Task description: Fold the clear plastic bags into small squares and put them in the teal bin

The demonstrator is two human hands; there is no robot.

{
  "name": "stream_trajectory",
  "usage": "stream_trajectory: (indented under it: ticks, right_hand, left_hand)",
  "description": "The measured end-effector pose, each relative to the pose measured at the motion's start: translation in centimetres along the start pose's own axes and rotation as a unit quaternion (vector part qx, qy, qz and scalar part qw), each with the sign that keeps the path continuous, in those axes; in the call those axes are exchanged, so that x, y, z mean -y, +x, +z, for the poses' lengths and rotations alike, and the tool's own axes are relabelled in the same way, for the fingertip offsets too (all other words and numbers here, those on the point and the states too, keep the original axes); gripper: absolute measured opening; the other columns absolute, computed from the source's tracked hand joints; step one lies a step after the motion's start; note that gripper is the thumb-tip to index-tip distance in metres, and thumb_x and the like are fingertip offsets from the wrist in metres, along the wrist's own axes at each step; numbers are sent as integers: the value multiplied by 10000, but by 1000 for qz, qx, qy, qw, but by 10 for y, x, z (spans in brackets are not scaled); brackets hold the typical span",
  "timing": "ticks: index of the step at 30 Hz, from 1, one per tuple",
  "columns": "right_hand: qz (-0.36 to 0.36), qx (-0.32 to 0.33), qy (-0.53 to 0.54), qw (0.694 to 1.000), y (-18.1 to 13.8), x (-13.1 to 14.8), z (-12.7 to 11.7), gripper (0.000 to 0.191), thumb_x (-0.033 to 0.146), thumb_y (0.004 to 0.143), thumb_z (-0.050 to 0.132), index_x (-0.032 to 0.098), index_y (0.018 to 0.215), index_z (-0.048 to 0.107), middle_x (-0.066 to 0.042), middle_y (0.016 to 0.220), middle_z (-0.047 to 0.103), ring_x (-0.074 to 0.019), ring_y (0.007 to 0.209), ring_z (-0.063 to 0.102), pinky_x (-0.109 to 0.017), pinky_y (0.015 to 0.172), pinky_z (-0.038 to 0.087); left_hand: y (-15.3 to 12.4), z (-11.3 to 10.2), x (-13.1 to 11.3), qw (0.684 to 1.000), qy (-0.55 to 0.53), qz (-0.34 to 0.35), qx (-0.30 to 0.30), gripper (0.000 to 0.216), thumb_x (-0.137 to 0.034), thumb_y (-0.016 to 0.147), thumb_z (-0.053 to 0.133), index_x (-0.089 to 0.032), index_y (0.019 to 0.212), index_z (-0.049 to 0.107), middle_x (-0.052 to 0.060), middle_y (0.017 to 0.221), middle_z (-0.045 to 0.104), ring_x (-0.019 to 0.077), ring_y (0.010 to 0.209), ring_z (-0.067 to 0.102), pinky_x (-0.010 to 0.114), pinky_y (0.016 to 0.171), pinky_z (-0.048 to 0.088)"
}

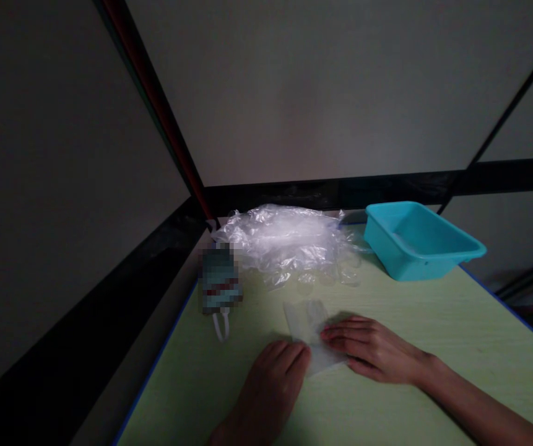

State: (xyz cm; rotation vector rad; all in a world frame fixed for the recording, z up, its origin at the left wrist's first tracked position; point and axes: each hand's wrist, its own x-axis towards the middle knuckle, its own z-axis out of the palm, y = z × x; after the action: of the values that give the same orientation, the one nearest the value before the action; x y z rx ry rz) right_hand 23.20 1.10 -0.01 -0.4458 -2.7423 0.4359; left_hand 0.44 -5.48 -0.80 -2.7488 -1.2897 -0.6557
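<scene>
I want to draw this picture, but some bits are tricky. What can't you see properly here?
In the head view:
The bluish thing with white loops: blurred into squares, cannot tell what it is.
The small clear plastic sheet: partly under the left hand and right hand.
The teal plastic tub: its near wall hides part of the inside.
The heap of crinkly clear plastic: too dim and tangled to count pieces.

Head view: you are looking forward and down from your own head, close over the green table (456,359); your left hand (270,384) and right hand (372,350) are lying at the lower edge; the teal tub (421,241) is sitting farther off, rightward; the wall (317,93) is filling the upper half.
</scene>
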Motion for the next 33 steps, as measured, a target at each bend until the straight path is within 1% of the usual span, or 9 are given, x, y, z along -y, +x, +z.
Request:
stream_trajectory:
  ticks: [4, 6, 8, 11, 13, 16, 20, 26, 33]
  right_hand:
    - [17, 3, 56, 998, 1, -1, -1, 273, 225, 898, 372, 158, 1084, 560, -106, 1103, 618, -192, 1071, 524, -364, 914, 398]
    - [76, -11, 136, 988, 4, -3, -2, 244, 242, 892, 397, 166, 1015, 593, -89, 993, 646, -193, 971, 563, -342, 851, 421]
    - [153, -36, 217, 964, 9, -6, -2, 224, 299, 877, 436, 170, 873, 619, -53, 805, 646, -176, 781, 588, -298, 702, 453]
    - [219, -67, 280, 932, 21, -15, 0, 291, 386, 854, 455, 175, 678, 553, 18, 578, 531, -121, 534, 501, -231, 482, 389]
    - [236, -79, 306, 919, 29, -20, 2, 316, 414, 843, 445, 180, 636, 492, 43, 528, 462, -99, 474, 446, -208, 426, 335]
    - [266, -96, 347, 894, 40, -26, 7, 284, 404, 810, 457, 187, 626, 440, 53, 502, 439, -86, 445, 421, -198, 411, 311]
    - [304, -126, 376, 866, 46, -29, 15, 175, 323, 731, 500, 203, 648, 404, 66, 490, 439, -80, 415, 414, -192, 399, 298]
    - [332, -164, 384, 846, 46, -30, 23, 128, 224, 661, 501, 220, 688, 376, 84, 474, 446, -84, 399, 433, -184, 383, 283]
    - [346, -190, 350, 850, 48, -30, 25, 102, 171, 670, 484, 213, 696, 394, 83, 467, 468, -84, 404, 469, -179, 382, 307]
  left_hand:
    - [5, -7, -1, 996, -72, -43, 8, 233, -91, 847, 387, -148, 926, 599, 58, 899, 646, 182, 801, 577, 323, 754, 475]
    - [10, -12, 0, 984, -153, -89, 19, 222, -99, 826, 413, -161, 885, 618, 54, 905, 646, 184, 814, 579, 314, 756, 463]
    - [17, -15, 4, 949, -266, -169, 37, 200, -124, 806, 442, -170, 797, 636, 41, 861, 647, 188, 810, 580, 302, 749, 449]
    - [28, -15, 15, 874, -386, -292, 42, 160, -151, 758, 484, -156, 671, 618, 25, 725, 633, 197, 760, 589, 290, 707, 441]
    - [33, -11, 25, 844, -418, -335, 33, 134, -138, 724, 494, -146, 802, 603, 12, 711, 627, 185, 718, 605, 270, 651, 452]
    - [37, -3, 37, 806, -456, -377, 23, 327, -131, 697, 490, -150, 1023, 472, -14, 725, 602, 145, 616, 619, 231, 541, 461]
    - [38, 4, 43, 766, -486, -421, 4, 403, -124, 664, 493, -173, 1040, 358, -62, 698, 532, 111, 519, 606, 191, 440, 442]
    - [40, 3, 42, 745, -504, -437, -12, 480, -95, 601, 530, -188, 1026, 326, -102, 650, 507, 91, 462, 582, 173, 406, 439]
    - [38, 6, 43, 755, -495, -430, -28, 604, -56, 508, 617, -201, 1035, 360, -123, 641, 500, 58, 401, 523, 140, 369, 372]
